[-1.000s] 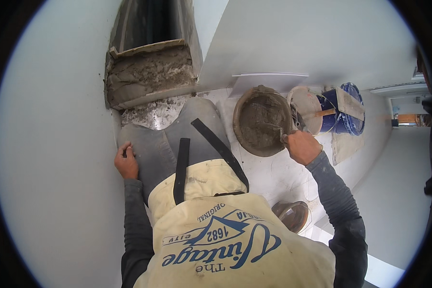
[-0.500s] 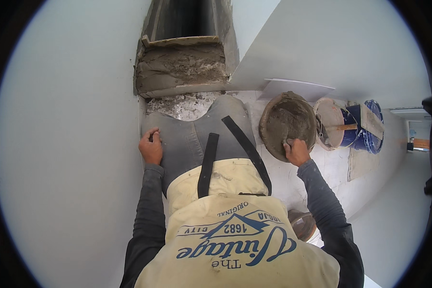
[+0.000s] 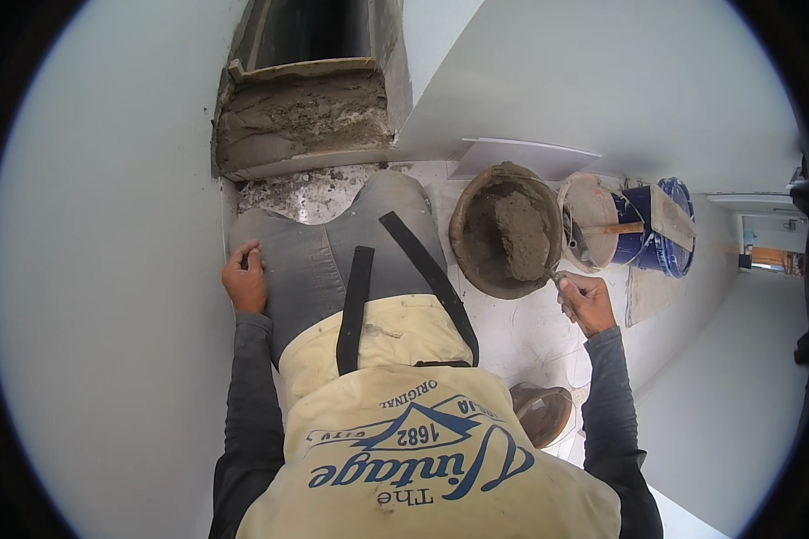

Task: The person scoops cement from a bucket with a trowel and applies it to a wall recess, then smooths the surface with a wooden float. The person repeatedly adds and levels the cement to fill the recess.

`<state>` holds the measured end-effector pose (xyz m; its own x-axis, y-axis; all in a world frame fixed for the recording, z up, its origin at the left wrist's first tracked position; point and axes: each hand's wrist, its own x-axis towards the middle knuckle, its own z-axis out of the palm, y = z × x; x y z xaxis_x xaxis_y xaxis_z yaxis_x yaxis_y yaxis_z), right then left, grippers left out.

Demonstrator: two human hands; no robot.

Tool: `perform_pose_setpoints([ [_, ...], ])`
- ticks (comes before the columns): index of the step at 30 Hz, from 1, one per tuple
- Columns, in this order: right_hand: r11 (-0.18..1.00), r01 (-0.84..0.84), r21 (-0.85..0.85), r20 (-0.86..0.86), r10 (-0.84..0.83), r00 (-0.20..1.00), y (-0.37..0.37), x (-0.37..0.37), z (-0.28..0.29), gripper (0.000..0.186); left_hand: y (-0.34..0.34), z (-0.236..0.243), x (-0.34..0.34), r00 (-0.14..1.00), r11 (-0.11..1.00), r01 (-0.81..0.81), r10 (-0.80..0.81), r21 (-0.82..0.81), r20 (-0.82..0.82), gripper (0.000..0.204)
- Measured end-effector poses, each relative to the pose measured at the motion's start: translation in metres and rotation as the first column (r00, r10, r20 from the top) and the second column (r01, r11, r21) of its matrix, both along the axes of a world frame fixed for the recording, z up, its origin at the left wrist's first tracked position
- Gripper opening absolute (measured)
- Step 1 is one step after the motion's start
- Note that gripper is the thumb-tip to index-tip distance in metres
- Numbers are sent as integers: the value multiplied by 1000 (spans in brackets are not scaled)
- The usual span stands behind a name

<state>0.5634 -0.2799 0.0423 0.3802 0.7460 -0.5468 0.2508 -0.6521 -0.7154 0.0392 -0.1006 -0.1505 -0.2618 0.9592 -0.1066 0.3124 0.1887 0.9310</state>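
Observation:
My right hand (image 3: 586, 304) grips a trowel at the right rim of a round bucket of grey mortar (image 3: 472, 234). The trowel's blade is inside, under a heaped lump of mortar (image 3: 523, 229). My left hand (image 3: 245, 280) rests against my left thigh, fingers curled and closed; whatever they hold, if anything, is hidden. Beyond my knees, rough mortar (image 3: 301, 121) covers a ledge edged by a thin board (image 3: 306, 68), below a dark recess.
Right of the bucket stand a pale mortar-stained pail (image 3: 584, 216) and blue pails (image 3: 674, 242) with a float lying across. A second bucket (image 3: 539, 413) is near my right hip. White walls flank me; a pale panel (image 3: 521, 157) lies behind the mortar bucket.
My right hand moved into the mortar bucket, then back to its right rim; a heaped lump now sits on the trowel. My left hand stays at my thigh.

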Motion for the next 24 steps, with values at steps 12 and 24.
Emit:
perform_pose_setpoints([
  [12, 894, -438, 99, -185, 449, 874, 195, -126, -34, 36, -1, 5, 4, 991, 989, -131, 132, -67, 13, 16],
  [24, 551, -707, 443, 730, 236, 642, 396, -245, -207, 26, 2, 9, -9, 990, 980, -126, 134, -157, 43, 16],
])
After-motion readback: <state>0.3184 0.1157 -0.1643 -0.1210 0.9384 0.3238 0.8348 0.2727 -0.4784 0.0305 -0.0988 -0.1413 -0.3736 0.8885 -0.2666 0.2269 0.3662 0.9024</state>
